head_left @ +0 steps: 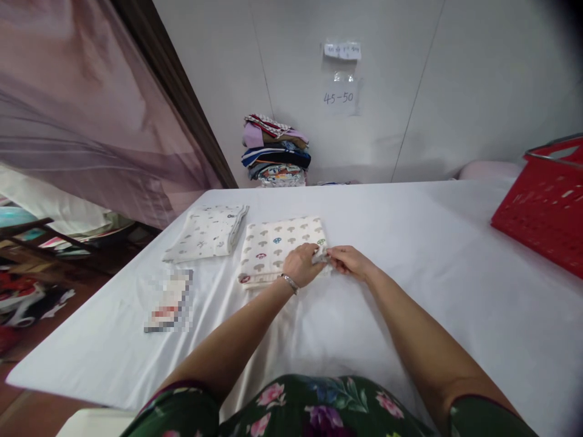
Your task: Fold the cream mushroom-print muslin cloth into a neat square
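A folded cream cloth printed with mushrooms lies flat on the white-covered table. My left hand, with a bracelet at the wrist, rests on its right part, thumb and fingers closed on a bunched bit of the cloth's edge. Just to the right, my right hand pinches the same bunched corner between its fingertips. Back left of this cloth lies a second folded white cloth with small dark prints, touched by neither hand.
A pixelated flat object lies at the table's left. On the right stands a red plastic basket. Behind the table's far edge, a stack of folded clothes leans near the wall. A pink curtain hangs at the left.
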### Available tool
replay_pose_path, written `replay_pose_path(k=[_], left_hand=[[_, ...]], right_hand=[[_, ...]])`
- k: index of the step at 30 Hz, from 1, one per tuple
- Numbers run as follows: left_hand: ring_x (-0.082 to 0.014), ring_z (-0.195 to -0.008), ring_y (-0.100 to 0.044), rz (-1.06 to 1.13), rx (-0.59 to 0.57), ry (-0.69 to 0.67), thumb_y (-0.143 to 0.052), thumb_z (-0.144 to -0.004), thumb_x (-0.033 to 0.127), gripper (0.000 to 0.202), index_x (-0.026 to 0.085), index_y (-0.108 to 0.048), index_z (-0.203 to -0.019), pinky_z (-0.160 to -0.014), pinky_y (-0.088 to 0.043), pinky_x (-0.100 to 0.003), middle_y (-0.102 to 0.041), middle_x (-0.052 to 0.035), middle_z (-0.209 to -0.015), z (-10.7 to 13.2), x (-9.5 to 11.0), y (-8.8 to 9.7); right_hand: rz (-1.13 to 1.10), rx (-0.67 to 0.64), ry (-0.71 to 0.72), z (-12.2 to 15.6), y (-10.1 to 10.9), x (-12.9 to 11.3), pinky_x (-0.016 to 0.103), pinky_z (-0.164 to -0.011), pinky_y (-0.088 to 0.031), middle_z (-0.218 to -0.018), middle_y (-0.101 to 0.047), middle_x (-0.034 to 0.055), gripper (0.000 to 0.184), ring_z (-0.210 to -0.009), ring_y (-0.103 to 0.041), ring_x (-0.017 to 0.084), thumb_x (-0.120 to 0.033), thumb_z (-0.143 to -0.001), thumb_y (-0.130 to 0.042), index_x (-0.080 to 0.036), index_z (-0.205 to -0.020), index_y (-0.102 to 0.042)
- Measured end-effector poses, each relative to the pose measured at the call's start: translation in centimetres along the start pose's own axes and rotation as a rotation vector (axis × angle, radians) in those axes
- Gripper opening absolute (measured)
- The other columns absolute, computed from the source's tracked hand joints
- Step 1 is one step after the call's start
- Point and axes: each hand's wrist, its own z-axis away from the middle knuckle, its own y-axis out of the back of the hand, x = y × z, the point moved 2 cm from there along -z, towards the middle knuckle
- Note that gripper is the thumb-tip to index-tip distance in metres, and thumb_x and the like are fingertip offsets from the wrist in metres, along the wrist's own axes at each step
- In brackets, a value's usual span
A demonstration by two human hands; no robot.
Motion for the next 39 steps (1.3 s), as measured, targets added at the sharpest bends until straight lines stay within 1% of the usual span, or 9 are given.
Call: replay_pose_path(k=[3,7,13,18,26,29,32,35,39], left_hand=[[-0.0154,-0.080,-0.055,-0.078,-0.023,-0.007,-0.051,-0.080,0.034,0.014,0.021,-0.056,-0.084,-0.065,-0.039,-0.025,-0.058,-0.0019,-0.084,-0.3,0.3,0.2],[-0.0147,-0.080,-0.054,-0.119,-0.020,-0.051,-0.049,-0.082,0.029,0.010,0.022,-0.055,-0.085,-0.066,-0.038,-0.025,-0.056,-0.0013,-0.085,-0.1,0.0,0.6],[-0.0166,-0.080,-0.053,-0.193,-0.057,-0.133,-0.047,-0.083,0.027,0.013,0.021,-0.055,-0.090,-0.069,-0.039,-0.028,-0.056,-0.0033,-0.087,0.2,-0.1,0.4],[-0.0182,-0.081,-0.052,-0.236,-0.078,-0.179,-0.048,-0.081,0.024,0.014,0.020,-0.056,-0.092,-0.071,-0.039,-0.030,-0.056,-0.0050,-0.089,0.2,0.3,0.4],[-0.0192,-0.081,-0.052,-0.223,-0.111,-0.218,-0.049,-0.079,0.022,0.015,0.019,-0.057,-0.092,-0.071,-0.039,-0.032,-0.056,-0.0062,-0.089,0.2,0.4,0.4],[-0.0198,-0.082,-0.053,-0.202,-0.119,-0.224,-0.051,-0.078,0.028,0.020,0.019,-0.057,-0.096,-0.072,-0.039,-0.032,-0.056,-0.0060,-0.089,0.5,0.7,0.2],[-0.0221,-0.086,-0.052,-0.200,-0.119,-0.227,-0.059,-0.073,0.036,0.033,0.019,-0.056,-0.101,-0.074,-0.039,-0.034,-0.056,-0.0072,-0.093,0.8,0.8,0.2],[-0.0218,-0.087,-0.052,-0.184,-0.119,-0.208,-0.059,-0.073,0.033,0.031,0.019,-0.057,-0.100,-0.075,-0.039,-0.034,-0.057,-0.0068,-0.094,0.8,0.7,0.4],[-0.0169,-0.081,-0.054,-0.026,-0.126,-0.073,-0.054,-0.078,0.031,0.016,0.020,-0.059,-0.089,-0.071,-0.040,-0.028,-0.058,-0.0034,-0.086,0.3,-0.2,0.7]], right_hand=[[0.017,-0.004,0.021,0.0,0.4,-0.1,0.018,-0.033,-0.020,-0.051,-0.050,-0.0060,0.028,-0.034,-0.038,0.004,-0.041,-0.071,-0.062,-0.016,-0.084,-0.060],[0.125,0.187,0.025,-0.1,1.6,-0.1,0.018,-0.033,-0.021,-0.049,-0.050,-0.0056,0.019,-0.035,-0.040,0.005,-0.034,-0.069,-0.062,-0.016,-0.070,-0.056],[0.265,0.049,-0.130,0.2,1.0,0.3,0.018,-0.032,-0.021,-0.047,-0.051,-0.0040,0.028,-0.034,-0.040,0.005,-0.040,-0.069,-0.063,-0.017,-0.059,-0.050],[0.215,0.065,-0.107,-0.1,0.9,0.7,0.019,-0.032,-0.021,-0.044,-0.049,-0.0048,0.022,-0.034,-0.042,0.006,-0.031,-0.066,-0.064,-0.017,-0.057,-0.049],[0.083,0.039,-0.120,-0.2,0.9,0.7,0.018,-0.031,-0.021,-0.045,-0.048,-0.0052,0.021,-0.035,-0.042,0.006,-0.032,-0.065,-0.061,-0.018,-0.059,-0.048],[0.077,0.047,-0.140,-0.2,0.9,0.8,0.018,-0.030,-0.021,-0.044,-0.049,-0.0047,0.018,-0.035,-0.043,0.006,-0.030,-0.064,-0.061,-0.017,-0.059,-0.049],[0.091,0.047,-0.157,-0.2,1.1,1.1,0.018,-0.030,-0.022,-0.044,-0.050,-0.0043,0.015,-0.035,-0.044,0.006,-0.027,-0.065,-0.060,-0.017,-0.059,-0.051],[0.095,0.038,-0.159,-0.2,1.2,1.0,0.018,-0.030,-0.022,-0.045,-0.051,-0.0039,0.017,-0.035,-0.045,0.007,-0.028,-0.067,-0.061,-0.017,-0.059,-0.051],[0.056,0.004,-0.141,0.0,1.2,0.5,0.017,-0.031,-0.022,-0.050,-0.052,-0.0035,0.024,-0.037,-0.045,0.006,-0.037,-0.069,-0.062,-0.016,-0.065,-0.053]])
